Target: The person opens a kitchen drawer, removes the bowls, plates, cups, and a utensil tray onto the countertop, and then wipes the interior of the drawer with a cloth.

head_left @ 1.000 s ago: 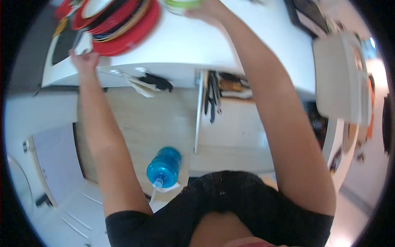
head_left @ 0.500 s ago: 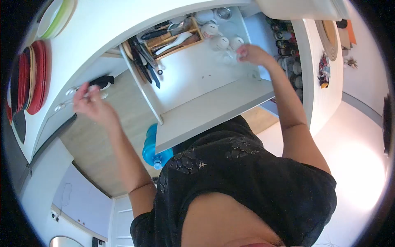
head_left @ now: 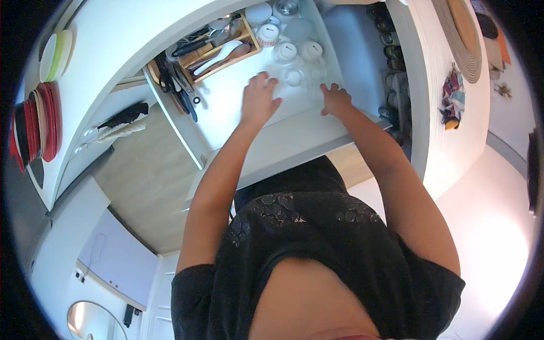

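Drawer pulled out, left hand and right hand over it, both spread wide, nothing in either that I can see. Glass sits a bit deeper, between them, white jars just behind. I'd come in from above, loosely, so nothing clinks.

Swung left hand in from beside the hanging black cloth to over the open drawer. Drew right hand back from the white cups toward the front panel.
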A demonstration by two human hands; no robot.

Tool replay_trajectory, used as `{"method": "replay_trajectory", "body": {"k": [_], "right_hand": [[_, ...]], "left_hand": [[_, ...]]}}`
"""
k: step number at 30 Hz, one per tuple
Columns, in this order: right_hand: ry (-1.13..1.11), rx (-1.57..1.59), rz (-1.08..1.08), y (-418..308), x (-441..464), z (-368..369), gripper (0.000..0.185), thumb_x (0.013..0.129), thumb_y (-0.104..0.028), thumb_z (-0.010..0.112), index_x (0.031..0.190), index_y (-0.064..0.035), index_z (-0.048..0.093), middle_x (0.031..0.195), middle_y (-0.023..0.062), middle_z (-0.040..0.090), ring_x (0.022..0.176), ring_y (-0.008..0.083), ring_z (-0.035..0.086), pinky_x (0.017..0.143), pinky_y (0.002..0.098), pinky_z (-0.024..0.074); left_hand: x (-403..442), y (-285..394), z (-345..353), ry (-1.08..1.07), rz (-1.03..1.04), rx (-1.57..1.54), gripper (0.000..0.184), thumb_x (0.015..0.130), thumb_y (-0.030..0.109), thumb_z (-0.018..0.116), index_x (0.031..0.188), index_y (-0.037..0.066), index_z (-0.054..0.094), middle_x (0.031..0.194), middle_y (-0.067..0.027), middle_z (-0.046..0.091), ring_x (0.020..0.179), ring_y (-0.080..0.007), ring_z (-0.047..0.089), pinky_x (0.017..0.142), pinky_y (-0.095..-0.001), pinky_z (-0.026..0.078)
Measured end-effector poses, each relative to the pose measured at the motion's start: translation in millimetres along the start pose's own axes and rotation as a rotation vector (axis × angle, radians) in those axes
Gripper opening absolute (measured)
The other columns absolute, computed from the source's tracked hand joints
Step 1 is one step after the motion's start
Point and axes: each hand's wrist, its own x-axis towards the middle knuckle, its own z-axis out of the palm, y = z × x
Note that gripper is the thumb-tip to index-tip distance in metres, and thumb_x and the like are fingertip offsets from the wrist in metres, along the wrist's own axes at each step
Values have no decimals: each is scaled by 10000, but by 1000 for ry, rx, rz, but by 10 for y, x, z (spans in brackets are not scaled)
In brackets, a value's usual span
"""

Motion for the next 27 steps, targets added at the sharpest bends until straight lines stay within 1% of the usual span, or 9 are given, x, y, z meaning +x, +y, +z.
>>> {"method": "replay_trajectory", "body": {"k": [3,5,8,12,15,18,22,26,27], "right_hand": [[-39,-8,41,-38,19,-11,837,648,-267,796,1333,-149,331,1213,208,457,1095,382,523,852,454,491],[40,-60,18,-16,105,93,616,746,-188,691,1275,-118,384,1144,190,514,1071,373,544,845,430,487],[62,-67,19,-55,65,25,446,800,-138,595,1211,-98,429,1077,179,551,1026,354,571,837,406,485],[112,-58,-53,-56,19,-72,440,788,-135,605,1198,-99,449,1078,187,543,998,347,583,847,399,481],[76,-82,-56,-83,-113,-205,520,739,-169,665,1209,-100,452,1072,189,547,973,354,592,831,410,490],[108,14,-98,5,-369,-329,680,658,-260,738,1248,-116,432,1047,190,557,947,370,601,810,438,500],[127,142,-116,118,-883,-674,726,631,-309,753,1252,-118,428,1074,204,568,970,346,604,802,452,498],[206,391,-244,282,-1419,-1040,680,644,-302,747,1222,-82,463,1063,203,588,961,298,611,789,428,489],[91,653,-146,255,-1575,-1186,663,645,-305,750,1201,-68,477,1052,191,595,947,293,611,787,408,485]], "left_hand": [[309,105,527,-159,73,238,583,664,185,755,1191,123,514,1255,-111,425,1111,-293,468,873,-422,445],[447,103,842,-228,120,379,725,659,198,760,1294,156,414,1331,-88,384,1154,-292,456,863,-417,458],[563,60,1123,-213,152,458,642,729,131,676,1306,162,396,1342,-82,377,1153,-304,466,824,-418,487],[664,82,1200,-298,121,388,449,800,48,536,1235,130,458,1225,-100,439,1082,-321,513,731,-405,543],[654,37,1201,-346,145,305,380,813,50,499,1189,102,482,1131,-119,466,1045,-339,527,689,-399,558],[514,-41,1099,-348,156,282,355,803,46,510,1154,103,496,1131,-114,474,1089,-354,499,725,-391,550],[176,-158,655,-209,250,352,439,776,23,527,1206,99,478,1212,-115,463,1094,-357,490,706,-387,554],[-294,-110,-429,-156,123,143,577,706,43,634,1251,100,454,1292,-120,436,1117,-350,476,835,-394,505],[-412,-121,-692,-84,72,41,615,683,55,671,1255,110,454,1301,-121,433,1131,-345,469,886,-395,479]]}}
